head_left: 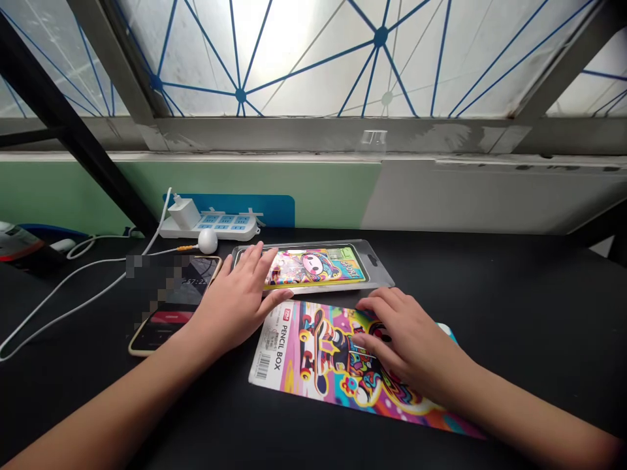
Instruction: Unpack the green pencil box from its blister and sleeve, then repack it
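A colourful printed card [337, 346] marked "PENCIL BOX" lies flat on the black table. My right hand [401, 333] rests over its upper right part, fingers bent and apart, covering some of the print. Beyond the card is a clear plastic package [379, 267] with a bright cartoon pencil box [313, 266] inside. My left hand [240, 297] is on the left end of that package, fingers stretched out and thumb spread toward the card. Both hands hold nothing that I can see.
Left of my left hand lies a phone [164, 313], partly blurred. A white power strip [225, 225] with a charger [184, 213] stands against the wall, near a round white plug [208, 241]. A white cable [63, 292] loops at left. A dark cylindrical object [29, 251] sits at far left.
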The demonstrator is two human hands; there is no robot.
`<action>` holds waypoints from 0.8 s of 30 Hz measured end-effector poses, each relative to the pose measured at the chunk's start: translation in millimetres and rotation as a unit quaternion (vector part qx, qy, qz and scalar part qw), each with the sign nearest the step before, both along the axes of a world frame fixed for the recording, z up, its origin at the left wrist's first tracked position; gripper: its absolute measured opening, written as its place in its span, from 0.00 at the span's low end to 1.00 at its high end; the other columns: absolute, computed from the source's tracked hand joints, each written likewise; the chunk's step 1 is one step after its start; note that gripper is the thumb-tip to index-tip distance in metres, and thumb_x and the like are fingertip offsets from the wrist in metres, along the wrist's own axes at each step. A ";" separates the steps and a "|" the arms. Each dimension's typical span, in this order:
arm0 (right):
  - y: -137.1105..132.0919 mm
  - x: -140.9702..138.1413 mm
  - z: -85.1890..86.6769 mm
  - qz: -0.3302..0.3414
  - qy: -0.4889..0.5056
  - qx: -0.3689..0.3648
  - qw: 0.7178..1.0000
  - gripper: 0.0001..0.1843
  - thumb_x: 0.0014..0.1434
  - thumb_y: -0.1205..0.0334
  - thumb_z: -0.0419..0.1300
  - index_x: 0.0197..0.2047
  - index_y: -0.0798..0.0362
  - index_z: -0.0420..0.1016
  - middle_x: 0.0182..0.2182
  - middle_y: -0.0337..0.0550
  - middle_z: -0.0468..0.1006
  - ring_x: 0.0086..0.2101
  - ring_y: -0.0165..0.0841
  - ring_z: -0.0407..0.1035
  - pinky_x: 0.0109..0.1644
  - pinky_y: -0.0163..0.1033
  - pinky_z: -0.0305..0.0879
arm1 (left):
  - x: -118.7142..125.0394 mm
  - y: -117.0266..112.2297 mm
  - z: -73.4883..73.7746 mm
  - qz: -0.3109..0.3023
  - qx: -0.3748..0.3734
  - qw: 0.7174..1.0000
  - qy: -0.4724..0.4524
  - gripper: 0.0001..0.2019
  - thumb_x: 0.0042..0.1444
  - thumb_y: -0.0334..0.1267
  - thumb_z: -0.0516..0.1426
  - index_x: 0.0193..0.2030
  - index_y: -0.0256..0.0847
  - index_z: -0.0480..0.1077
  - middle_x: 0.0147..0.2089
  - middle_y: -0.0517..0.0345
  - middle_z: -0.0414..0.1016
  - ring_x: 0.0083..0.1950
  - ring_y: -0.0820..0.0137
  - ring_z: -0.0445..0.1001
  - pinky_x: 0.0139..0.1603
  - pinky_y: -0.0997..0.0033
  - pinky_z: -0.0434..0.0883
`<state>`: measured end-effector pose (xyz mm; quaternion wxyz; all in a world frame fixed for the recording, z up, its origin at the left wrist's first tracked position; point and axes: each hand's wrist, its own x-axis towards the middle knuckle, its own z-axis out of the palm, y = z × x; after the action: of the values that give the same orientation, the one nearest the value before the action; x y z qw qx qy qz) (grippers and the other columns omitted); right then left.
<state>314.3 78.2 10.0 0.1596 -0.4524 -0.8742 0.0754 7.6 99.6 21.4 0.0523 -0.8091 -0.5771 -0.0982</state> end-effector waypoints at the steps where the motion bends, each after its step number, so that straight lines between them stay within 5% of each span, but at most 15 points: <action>1: 1.7 0.0 -1.3 -0.020 -0.008 0.015 1.000 0.18 0.70 0.44 0.54 0.46 0.51 0.72 0.43 0.51 0.77 0.40 0.44 0.70 0.44 0.50 0.68 | 0.4 0.7 -1.2 -0.004 0.002 1.000 0.001 0.36 0.71 0.61 0.42 0.77 0.41 0.49 0.77 0.34 0.53 0.78 0.49 0.52 0.71 0.35 0.56; 5: 3.8 -1.5 -3.0 -0.039 -0.014 0.049 0.998 0.16 0.69 0.46 0.55 0.35 0.49 0.66 0.34 0.46 0.74 0.34 0.40 0.67 0.38 0.46 0.64 | -0.2 2.7 -1.6 -0.011 -0.015 1.000 0.016 0.32 0.72 0.59 0.43 0.76 0.47 0.56 0.77 0.36 0.54 0.78 0.45 0.51 0.71 0.33 0.55; 12: -5.8 7.4 14.8 -0.061 0.037 -0.024 0.997 0.17 0.68 0.42 0.54 0.37 0.46 0.61 0.22 0.34 0.72 0.21 0.34 0.65 0.26 0.39 0.56 | -3.7 3.0 10.6 -0.007 -0.071 0.996 -0.054 0.28 0.73 0.56 0.39 0.66 0.49 0.69 0.76 0.43 0.58 0.77 0.46 0.53 0.69 0.29 0.55; 15: 13.0 32.6 26.0 -0.095 0.024 -0.037 0.995 0.21 0.65 0.37 0.55 0.35 0.45 0.65 0.20 0.35 0.72 0.21 0.35 0.66 0.26 0.39 0.55 | -2.0 0.7 13.7 -0.033 -0.075 0.994 -0.076 0.26 0.74 0.54 0.38 0.58 0.49 0.73 0.75 0.47 0.62 0.76 0.49 0.57 0.69 0.26 0.55; 18: 45.6 69.3 31.5 -0.115 -0.011 -0.136 0.984 0.27 0.65 0.33 0.51 0.30 0.46 0.71 0.22 0.38 0.76 0.24 0.35 0.68 0.27 0.39 0.58 | 0.1 -1.9 12.6 -0.061 -0.059 0.993 -0.078 0.22 0.73 0.53 0.42 0.52 0.47 0.74 0.73 0.48 0.65 0.74 0.51 0.61 0.69 0.29 0.56; 24: 76.7 110.0 28.9 -0.165 0.002 -0.197 0.966 0.27 0.62 0.32 0.55 0.34 0.48 0.77 0.29 0.42 0.81 0.29 0.38 0.74 0.30 0.41 0.66 | 0.8 -3.9 6.2 -0.079 -0.016 0.995 -0.056 0.21 0.72 0.51 0.48 0.64 0.45 0.69 0.73 0.45 0.64 0.72 0.52 0.63 0.70 0.40 0.59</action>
<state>424.2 154.9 38.9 0.0797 -0.6131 -0.7547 0.2194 8.5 95.7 27.6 -0.0008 -0.8461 -0.5149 -0.1376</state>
